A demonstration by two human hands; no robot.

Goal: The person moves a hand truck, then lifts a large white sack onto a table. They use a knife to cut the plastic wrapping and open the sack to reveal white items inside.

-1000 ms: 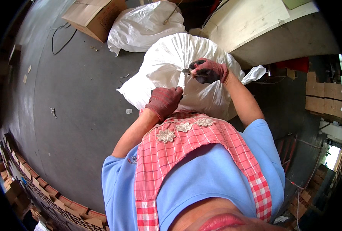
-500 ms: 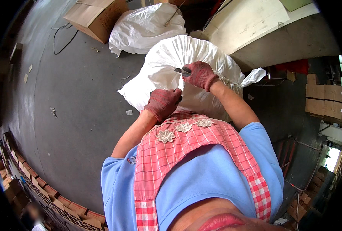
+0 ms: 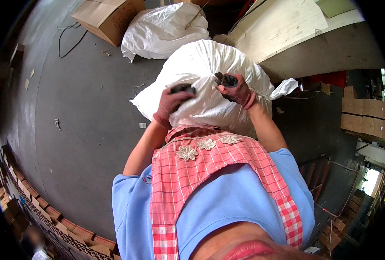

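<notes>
Sack [image 3: 206,102] sits dead ahead, long axis running roughly left to right. Right hand [image 3: 237,90] is closer to its gathered top [image 3: 212,69], gripping a small dark tool [image 3: 219,78]; left hand [image 3: 176,101] is blurry over the near-left side, can't tell if it's holding anything.

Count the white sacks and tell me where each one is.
2: the near sack in front of the person, by the left hand and right hand; the far sack beyond it, beside the carton. Others may be hidden.
</notes>
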